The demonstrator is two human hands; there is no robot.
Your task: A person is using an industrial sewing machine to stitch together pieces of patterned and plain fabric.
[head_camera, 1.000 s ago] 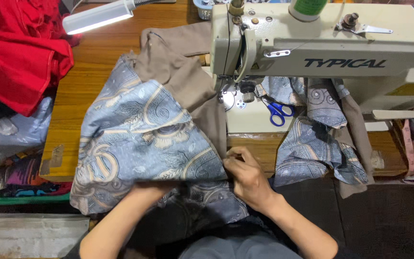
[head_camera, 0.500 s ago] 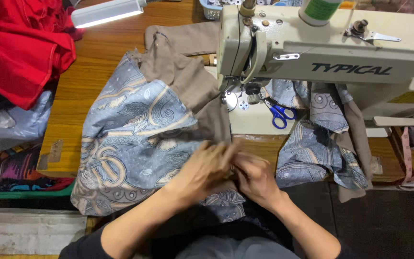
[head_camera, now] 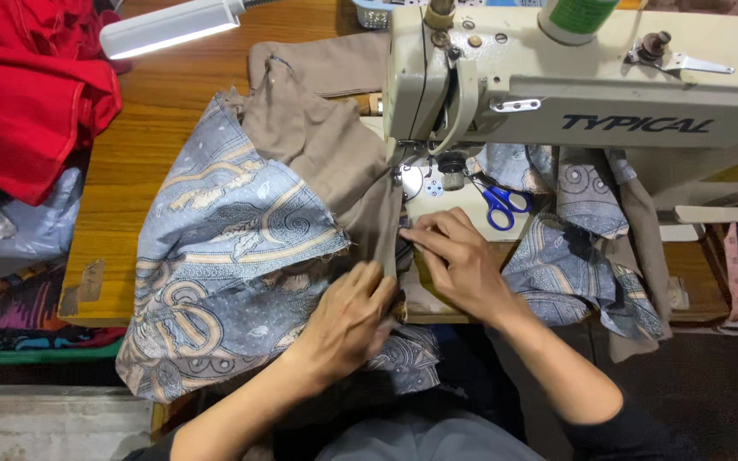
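your left hand [head_camera: 348, 320] lies palm-down with its fingers together, pressing the blue patterned fabric [head_camera: 232, 256] flat at the front edge of the wooden counter [head_camera: 143, 162], while your right hand [head_camera: 459, 260] has its fingers pinched on the fabric's folded edge just in front of the needle area of the cream sewing machine [head_camera: 557, 77]. the fabric spreads to the left of the machine with its tan lining [head_camera: 318, 145] turned up on top, and more of the same cloth hangs to the right under the machine arm. blue-handled scissors [head_camera: 504, 203] lie on the machine bed just beyond your right hand, a red cloth [head_camera: 27, 94] is heaped at the far left, and a lit lamp bar [head_camera: 168, 27] sits near the top.
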